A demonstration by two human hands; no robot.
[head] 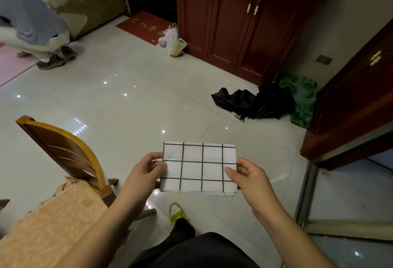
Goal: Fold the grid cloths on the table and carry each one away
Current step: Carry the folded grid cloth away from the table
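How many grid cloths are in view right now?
1. A folded grid cloth is held over the floor, left hand at its left edge, right hand at its right. The table isn't visible, so others may be out of view.

Tiled floor (127,101); black umbrella (255,103)

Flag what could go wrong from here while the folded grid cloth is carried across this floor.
1. The folded grid cloth is pinched only at its side edges by the left hand and right hand; its loose bottom layers could slip open.
2. The black umbrella lies on the floor ahead and to the right, a possible trip hazard.
3. The glossy tile floor may be slick, and the chair stands close on the left.
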